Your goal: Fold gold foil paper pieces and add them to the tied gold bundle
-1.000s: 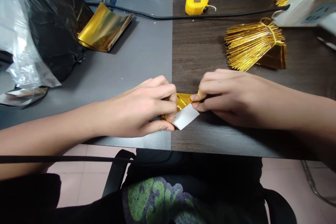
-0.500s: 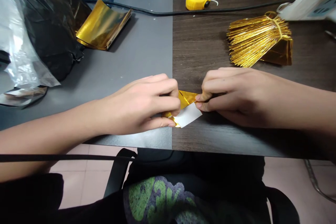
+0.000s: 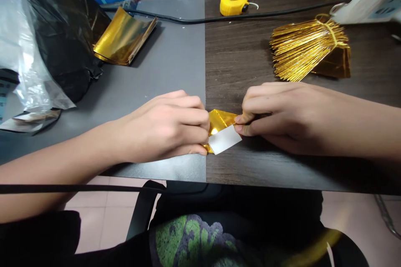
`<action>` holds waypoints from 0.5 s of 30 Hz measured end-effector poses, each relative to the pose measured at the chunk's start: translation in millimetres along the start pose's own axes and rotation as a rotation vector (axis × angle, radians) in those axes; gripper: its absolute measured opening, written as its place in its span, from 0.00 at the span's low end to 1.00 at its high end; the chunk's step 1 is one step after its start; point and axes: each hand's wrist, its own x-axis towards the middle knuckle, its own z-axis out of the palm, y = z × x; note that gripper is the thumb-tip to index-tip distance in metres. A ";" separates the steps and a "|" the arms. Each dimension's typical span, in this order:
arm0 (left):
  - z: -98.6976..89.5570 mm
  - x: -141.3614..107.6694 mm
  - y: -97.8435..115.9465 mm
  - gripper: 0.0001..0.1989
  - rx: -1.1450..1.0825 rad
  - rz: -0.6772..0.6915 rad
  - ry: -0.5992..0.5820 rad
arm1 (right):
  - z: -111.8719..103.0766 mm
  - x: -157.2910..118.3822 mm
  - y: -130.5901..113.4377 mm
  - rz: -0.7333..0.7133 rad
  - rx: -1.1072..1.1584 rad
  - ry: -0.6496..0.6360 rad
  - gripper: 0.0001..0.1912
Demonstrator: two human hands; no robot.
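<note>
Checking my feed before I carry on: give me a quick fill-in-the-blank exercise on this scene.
1. The left hand and right hand hold a foil piece coloured ____ and white.
2. The case of the tape measure is coloured ____.
3. The tied strips lie nearer the ____ hand.

Missing words: gold; yellow; right.

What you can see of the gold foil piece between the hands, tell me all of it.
The gold foil piece is shiny, creased and apparently folded. A white, flat flap slants along its near side; whether that is its backing or separate paper, I cannot tell. It sits near the edge of the desk, over the dark wood-grain part. The left hand covers its left end; the right hand pinches its right corner.
</note>
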 end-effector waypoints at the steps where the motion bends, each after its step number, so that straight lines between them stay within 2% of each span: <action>1: -0.2 -0.1 -0.1 0.13 0.013 0.012 0.005 | -0.8 0.1 -0.3 0.001 0.002 -0.006 0.18; 9: -0.8 0.7 3.6 0.13 0.106 0.052 -0.020 | -2.4 -0.9 -1.6 0.008 0.035 -0.007 0.20; 15: -0.3 -1.5 6.8 0.12 0.243 0.081 0.012 | -2.3 -1.5 -3.0 0.002 -0.001 -0.004 0.18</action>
